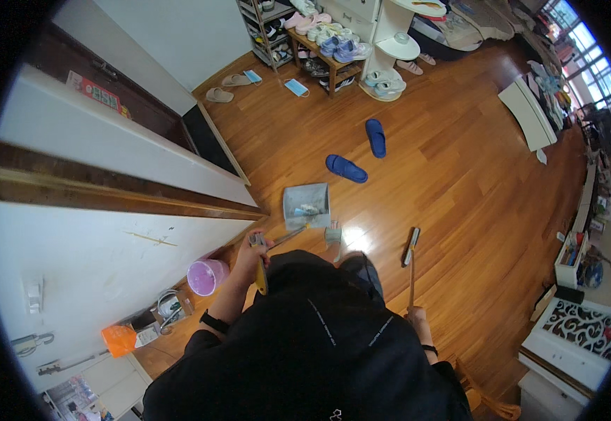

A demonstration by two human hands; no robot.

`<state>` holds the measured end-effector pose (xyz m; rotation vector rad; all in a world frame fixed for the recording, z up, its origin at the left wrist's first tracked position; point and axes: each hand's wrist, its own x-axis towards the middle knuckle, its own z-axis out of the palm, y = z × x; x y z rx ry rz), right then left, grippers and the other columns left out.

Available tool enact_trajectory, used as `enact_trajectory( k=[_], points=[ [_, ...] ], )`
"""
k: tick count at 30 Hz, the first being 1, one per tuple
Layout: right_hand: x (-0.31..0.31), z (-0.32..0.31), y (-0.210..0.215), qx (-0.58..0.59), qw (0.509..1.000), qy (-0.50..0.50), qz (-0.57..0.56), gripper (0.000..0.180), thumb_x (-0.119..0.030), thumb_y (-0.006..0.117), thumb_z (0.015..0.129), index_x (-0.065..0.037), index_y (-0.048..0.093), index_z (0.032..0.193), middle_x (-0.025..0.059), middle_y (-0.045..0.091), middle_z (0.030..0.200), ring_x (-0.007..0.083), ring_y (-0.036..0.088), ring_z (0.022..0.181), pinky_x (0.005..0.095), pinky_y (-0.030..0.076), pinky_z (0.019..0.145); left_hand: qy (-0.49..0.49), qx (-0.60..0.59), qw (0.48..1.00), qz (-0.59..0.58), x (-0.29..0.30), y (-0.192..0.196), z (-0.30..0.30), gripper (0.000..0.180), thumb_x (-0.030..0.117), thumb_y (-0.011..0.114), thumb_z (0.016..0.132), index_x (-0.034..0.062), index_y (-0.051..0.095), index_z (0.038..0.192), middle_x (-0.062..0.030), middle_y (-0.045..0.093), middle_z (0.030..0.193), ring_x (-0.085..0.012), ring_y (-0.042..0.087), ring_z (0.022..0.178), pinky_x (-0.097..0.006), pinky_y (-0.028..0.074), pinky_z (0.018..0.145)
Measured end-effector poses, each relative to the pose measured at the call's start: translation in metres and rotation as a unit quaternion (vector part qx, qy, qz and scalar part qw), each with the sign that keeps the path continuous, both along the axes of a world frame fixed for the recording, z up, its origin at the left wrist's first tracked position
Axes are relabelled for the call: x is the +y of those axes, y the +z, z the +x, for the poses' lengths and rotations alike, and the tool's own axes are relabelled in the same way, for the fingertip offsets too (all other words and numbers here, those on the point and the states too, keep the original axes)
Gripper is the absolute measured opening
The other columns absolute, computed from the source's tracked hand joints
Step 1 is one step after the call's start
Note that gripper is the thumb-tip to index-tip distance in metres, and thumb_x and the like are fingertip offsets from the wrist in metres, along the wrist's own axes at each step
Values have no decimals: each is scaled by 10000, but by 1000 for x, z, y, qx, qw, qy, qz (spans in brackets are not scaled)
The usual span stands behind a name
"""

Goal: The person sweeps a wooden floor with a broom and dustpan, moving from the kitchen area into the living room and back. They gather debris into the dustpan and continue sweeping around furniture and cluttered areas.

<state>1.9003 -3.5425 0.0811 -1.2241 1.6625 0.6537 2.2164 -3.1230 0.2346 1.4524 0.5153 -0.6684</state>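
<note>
My left hand (255, 254) is closed around the handle of a long-handled dustpan, whose yellow end (261, 279) sticks out below my fingers. The grey dustpan (294, 199) rests on the wooden floor ahead, with a few small light-coloured bits of litter (309, 210) in it. Over on the right, my right hand (417, 321) grips the thin stick of a broom (412, 281). Its narrow dark-and-light head (410, 247) is down at the floor, well apart from the dustpan. A pale grey-green item (333, 236), not clear in kind, lies just behind the dustpan.
Two blue slippers (347, 168) lie ahead of the dustpan. A purple bin (206, 276) stands by the left wall, near an orange bag (118, 340). Shoe racks (333, 62), beige slippers (220, 95) and blue face masks (296, 88) are at the far side. A wooden chair (491, 400) stands behind right.
</note>
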Motion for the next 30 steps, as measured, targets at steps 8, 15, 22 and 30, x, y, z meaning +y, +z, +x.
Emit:
enact_trajectory(
  k=[8,15,22,30],
  points=[
    [-57,87,-15,-75,997,4,18,179,-145,514,850,28,529,805,125,502,533,229,483,391,364,378,349,11,-15,1000,-12,-33,7,80,585,-35,454,625,130,399,1184,-128,541,946,-171,474,445,-282,399,391],
    [-131,227,3,-204,974,-89,27,137,-119,481,841,18,476,830,151,518,591,256,500,416,365,395,331,89,-28,995,-16,-61,-4,132,632,-76,461,649,147,377,1234,-119,530,921,-174,483,466,-296,409,406],
    [-166,442,152,-168,933,298,110,172,-151,561,787,-3,538,872,68,542,581,147,465,378,263,362,317,157,-76,985,12,-105,-27,238,524,5,519,721,138,385,1210,-103,514,850,-164,473,467,-299,406,398],
    [-154,700,228,-229,760,575,198,413,-208,571,807,-6,499,1160,17,531,618,99,446,449,245,347,387,217,-12,962,166,-163,-36,350,477,17,511,765,139,372,1204,-108,513,979,-192,547,485,-305,433,386]
  ],
)
